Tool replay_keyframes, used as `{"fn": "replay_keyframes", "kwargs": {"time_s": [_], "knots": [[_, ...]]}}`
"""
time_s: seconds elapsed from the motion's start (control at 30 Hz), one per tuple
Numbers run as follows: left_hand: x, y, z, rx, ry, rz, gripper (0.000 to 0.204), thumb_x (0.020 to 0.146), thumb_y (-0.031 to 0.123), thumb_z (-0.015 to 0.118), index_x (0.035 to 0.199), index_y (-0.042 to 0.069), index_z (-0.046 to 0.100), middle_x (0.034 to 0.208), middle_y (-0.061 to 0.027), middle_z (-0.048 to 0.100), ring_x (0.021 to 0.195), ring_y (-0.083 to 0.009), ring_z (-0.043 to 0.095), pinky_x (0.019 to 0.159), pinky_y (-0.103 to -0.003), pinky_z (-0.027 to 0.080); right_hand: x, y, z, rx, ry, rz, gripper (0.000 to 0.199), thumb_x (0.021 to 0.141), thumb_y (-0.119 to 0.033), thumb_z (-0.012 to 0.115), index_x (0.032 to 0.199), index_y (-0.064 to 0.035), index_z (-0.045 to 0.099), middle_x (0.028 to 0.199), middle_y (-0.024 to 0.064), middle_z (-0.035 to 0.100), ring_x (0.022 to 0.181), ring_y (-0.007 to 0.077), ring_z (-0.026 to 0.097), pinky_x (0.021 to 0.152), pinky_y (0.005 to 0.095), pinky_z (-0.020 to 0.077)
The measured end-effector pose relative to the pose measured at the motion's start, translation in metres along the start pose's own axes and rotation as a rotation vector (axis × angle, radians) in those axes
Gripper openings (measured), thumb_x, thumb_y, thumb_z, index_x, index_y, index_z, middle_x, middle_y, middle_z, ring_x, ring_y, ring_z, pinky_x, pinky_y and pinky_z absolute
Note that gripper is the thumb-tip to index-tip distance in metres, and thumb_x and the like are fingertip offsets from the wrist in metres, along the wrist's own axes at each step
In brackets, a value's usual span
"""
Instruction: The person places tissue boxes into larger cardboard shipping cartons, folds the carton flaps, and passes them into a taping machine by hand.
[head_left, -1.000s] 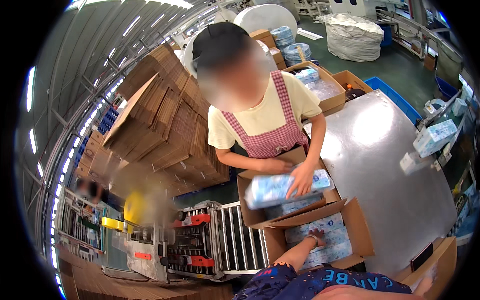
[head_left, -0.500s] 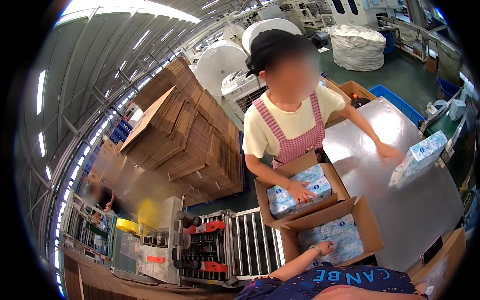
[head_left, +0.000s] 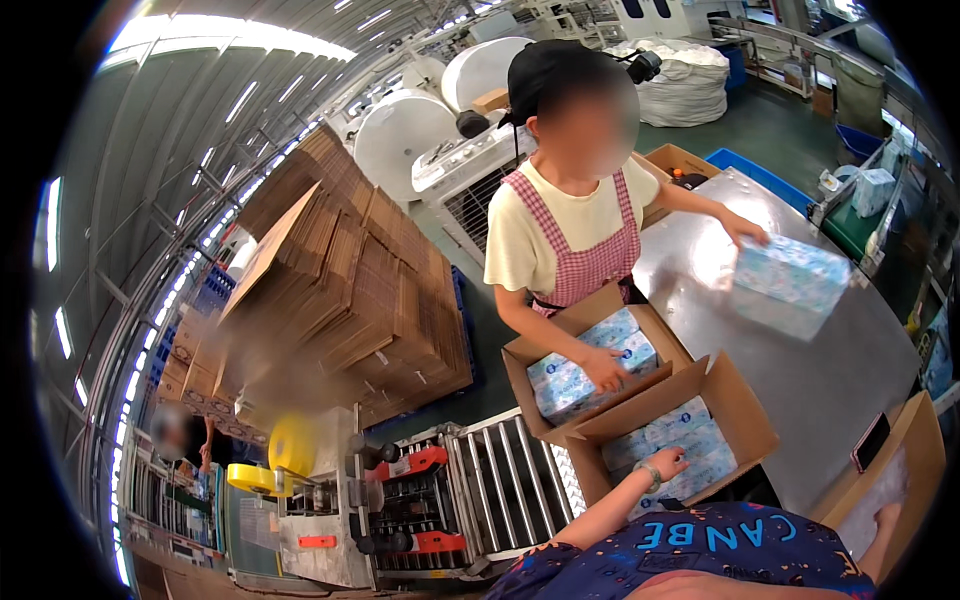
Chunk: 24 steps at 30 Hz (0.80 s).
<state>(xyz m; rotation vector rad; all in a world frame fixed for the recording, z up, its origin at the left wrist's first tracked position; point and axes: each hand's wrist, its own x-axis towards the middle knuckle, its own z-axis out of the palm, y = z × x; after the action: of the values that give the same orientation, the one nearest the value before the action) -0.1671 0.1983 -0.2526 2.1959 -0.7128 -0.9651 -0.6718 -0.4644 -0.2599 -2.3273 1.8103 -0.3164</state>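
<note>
From the head view, the person's left hand [head_left: 668,466] reaches forward into the near carton [head_left: 745,415], an open brown box on the steel bench [head_left: 840,370]. The hand lies flat on the blue-and-white packs [head_left: 690,425] inside, fingers [head_left: 680,458] spread and resting on the top pack's near edge, gripping nothing. The right hand [head_left: 885,520] shows only partly at the lower right rim, beside another open carton [head_left: 915,450]; whether its fingers are spread or curled cannot be told.

The near carton's flaps stand up on all sides, and its far flap touches the far carton [head_left: 530,365], so there is little room between the two boxes. To the right the bench lies bare and shiny up to a dark phone [head_left: 870,441] near its edge.

Across the boxes a co-worker in a pink checked apron [head_left: 590,262] presses one hand [head_left: 605,372] on packs in the far carton and holds a loose pack [head_left: 790,285] on the bench with the other. A stack of flattened cardboard [head_left: 340,300] rises at left, a roller conveyor [head_left: 500,490] just below the cartons.
</note>
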Motion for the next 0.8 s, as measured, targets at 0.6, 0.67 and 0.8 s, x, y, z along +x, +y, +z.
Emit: {"fn": "replay_keyframes", "kwargs": {"time_s": [0.6,0.67,0.8], "knots": [[-0.052,0.087,-0.022,-0.726,0.401,0.088,0.044,0.084,-0.001,0.070,0.126,0.007,0.058,0.112,-0.0089,0.069,0.092,-0.0186,0.070,0.079,-0.032,0.057,-0.309,-0.569,-0.056,0.555,-0.711,-0.866,0.032,0.080,-0.017,0.074,0.105,-0.0064,0.058,0.084,0.0139,0.070,0.078,0.0331,0.069,0.071,0.0435,0.0533],[-0.071,0.088,-0.035,-0.150,0.691,0.070,0.041,0.083,-0.002,0.064,0.122,0.008,0.061,0.111,-0.0111,0.068,0.094,-0.0243,0.069,0.079,-0.037,0.056,-0.297,-0.576,-0.036,0.560,-0.810,-0.833,0.037,0.081,-0.018,0.073,0.113,-0.0069,0.060,0.089,0.0152,0.070,0.085,0.0346,0.068,0.077,0.0452,0.0534],[-0.095,0.068,-0.037,0.485,0.763,0.079,0.048,0.080,0.007,0.062,0.128,0.014,0.063,0.122,-0.0129,0.063,0.108,-0.0360,0.062,0.089,-0.044,0.052,-0.301,-0.579,0.015,0.509,-0.968,-0.928,0.046,0.085,-0.024,0.071,0.127,-0.0071,0.060,0.100,0.0194,0.069,0.098,0.0338,0.068,0.086,0.0457,0.0529]]}}
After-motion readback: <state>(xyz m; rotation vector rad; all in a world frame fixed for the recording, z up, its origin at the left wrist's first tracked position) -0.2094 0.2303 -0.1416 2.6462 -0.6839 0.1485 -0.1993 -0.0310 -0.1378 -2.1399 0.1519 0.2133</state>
